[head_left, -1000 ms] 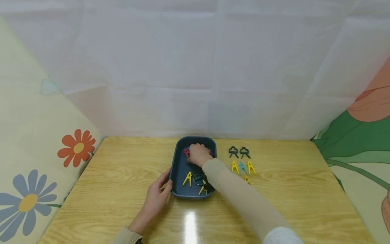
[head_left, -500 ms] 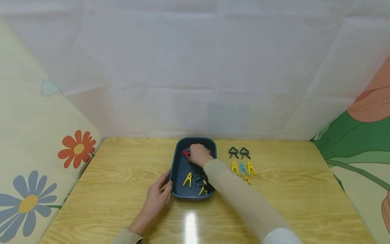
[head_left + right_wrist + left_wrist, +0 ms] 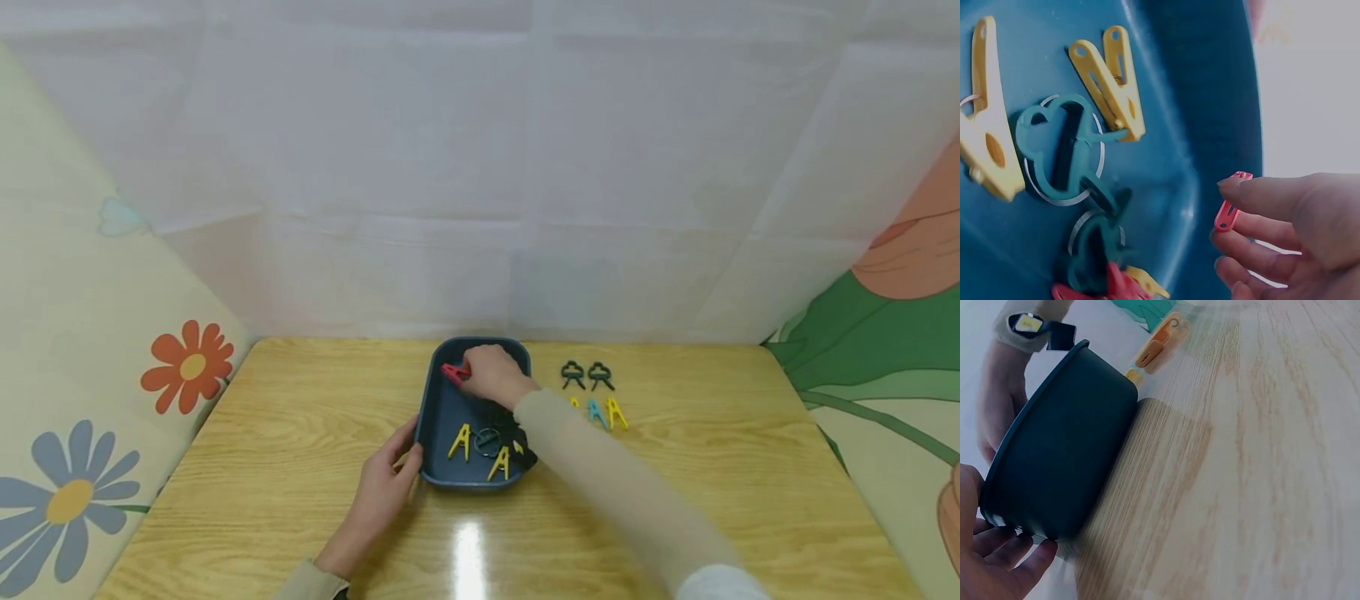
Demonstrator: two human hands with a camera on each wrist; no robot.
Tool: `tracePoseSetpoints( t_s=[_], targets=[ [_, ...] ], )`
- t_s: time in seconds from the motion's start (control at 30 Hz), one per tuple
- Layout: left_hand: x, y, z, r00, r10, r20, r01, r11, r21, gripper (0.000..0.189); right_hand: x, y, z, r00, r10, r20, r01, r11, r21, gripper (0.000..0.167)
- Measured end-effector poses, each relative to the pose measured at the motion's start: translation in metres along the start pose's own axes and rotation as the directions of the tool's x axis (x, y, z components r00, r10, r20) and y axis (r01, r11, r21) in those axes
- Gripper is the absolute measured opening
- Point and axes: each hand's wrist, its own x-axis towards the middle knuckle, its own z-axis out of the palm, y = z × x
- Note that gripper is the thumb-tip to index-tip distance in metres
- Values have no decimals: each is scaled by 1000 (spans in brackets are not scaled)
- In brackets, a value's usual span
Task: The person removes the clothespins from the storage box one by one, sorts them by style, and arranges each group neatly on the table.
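Inside a dark blue plastic tray [image 3: 429, 408], my right hand [image 3: 493, 373] pinches a red clothespin [image 3: 1230, 209] between thumb and fingers, near the far left corner. The left hand [image 3: 388, 477] grips the tray's near left edge; in the left wrist view its fingers press the outer wall. Two yellow clothespins [image 3: 460, 442] lie in the near half, beside a dark green cloud-shaped clip [image 3: 1063, 150] with a metal ring. The right wrist view also shows a second green clip [image 3: 1094, 256], and a red clothespin [image 3: 1104, 290] cut off at the frame's bottom.
Right of the tray, two dark cloud-shaped clips [image 3: 587, 375] lie on the wooden table [image 3: 315, 400]. Below them is a row of yellow clothespins [image 3: 616, 413] and a blue one [image 3: 597, 413], partly behind the sleeve. An orange clip [image 3: 1155, 347] shows in the left wrist view.
My right hand and forearm have shifted slightly right and up. The red clothespin at its fingertips now shows more fully, a little farther up and left. The left hand stays put.
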Motion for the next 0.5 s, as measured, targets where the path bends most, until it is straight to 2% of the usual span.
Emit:
tracePoseSetpoints(
  t_s=[0.2,0.5],
  targets=[
    [0,1,0,1000,-3,1,3,1000,4,47,-17,4,-20,998,-68,-14,67,996,-57,21],
    [-2,3,-1,1000,-9,10,9,1000,16,47,-46,20,-39,995,-96,0,96,994,-43,29]
  ],
)
